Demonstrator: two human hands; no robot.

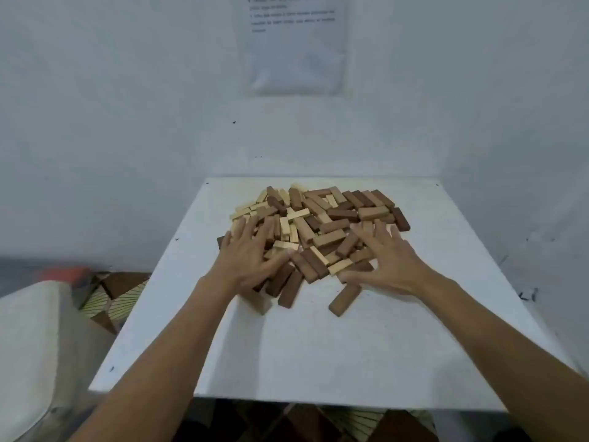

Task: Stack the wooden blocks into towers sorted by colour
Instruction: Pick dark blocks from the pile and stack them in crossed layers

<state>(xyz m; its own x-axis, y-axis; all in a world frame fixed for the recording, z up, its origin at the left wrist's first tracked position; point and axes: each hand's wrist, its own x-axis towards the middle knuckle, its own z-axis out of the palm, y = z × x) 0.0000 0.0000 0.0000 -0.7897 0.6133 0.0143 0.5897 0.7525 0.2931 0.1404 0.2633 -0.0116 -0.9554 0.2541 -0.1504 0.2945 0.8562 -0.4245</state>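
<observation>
Left hand [247,261], right hand [387,263]: grip released, fingers splayed, resting on block pile [331,225].

Dim, flat, bluish light. Faint soft shadows lie under the blocks [322,224] on the desk [318,352]. Wide-angle distortion bends the edges; the whole is soft, and print on the paper [296,52] is blurred.

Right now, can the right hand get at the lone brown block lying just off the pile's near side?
Probably yes. The block lies alone on the table, close beside the right hand, with nothing on it. That hand is open, holding nothing.
</observation>
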